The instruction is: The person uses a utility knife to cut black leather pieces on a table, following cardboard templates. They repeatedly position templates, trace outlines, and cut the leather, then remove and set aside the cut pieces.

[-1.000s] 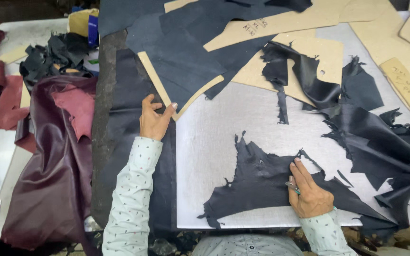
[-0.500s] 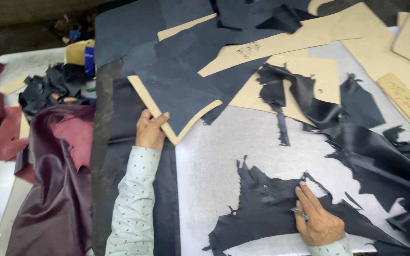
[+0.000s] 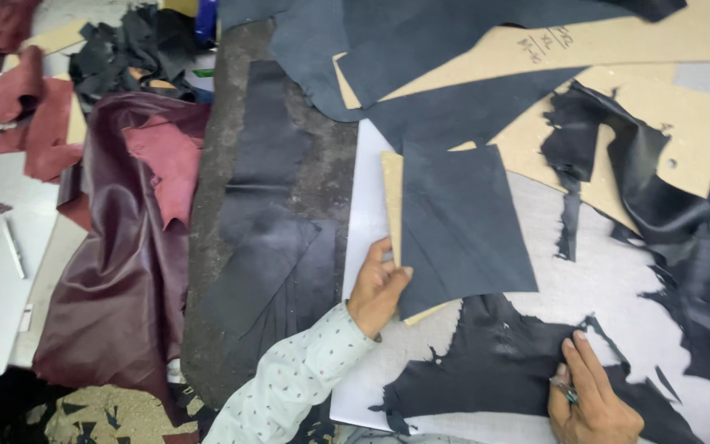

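The left hand (image 3: 378, 288) has drawn the dark leather piece (image 3: 462, 226) and the cardboard pattern (image 3: 391, 201) beneath it down the white cutting board (image 3: 367, 181). A second ago the pair lay up by the board's far left corner, partly off its edge. Now it sits squarely on the board, its lower edge just above the ragged black scrap (image 3: 486, 366). The fingers are closed on the lower left corner of the pair, thumb on top, pinching leather and pattern together.

The right hand (image 3: 589, 395) has stayed pressed flat on the ragged scrap near the board's front edge, fingers together, with a small tool between them; I cannot tell what kind. To my eye, leather and pattern are being brought within reach for marking or cutting. Off the board's left side, a maroon hide (image 3: 125, 263) drapes over the worktop (image 3: 289, 164).
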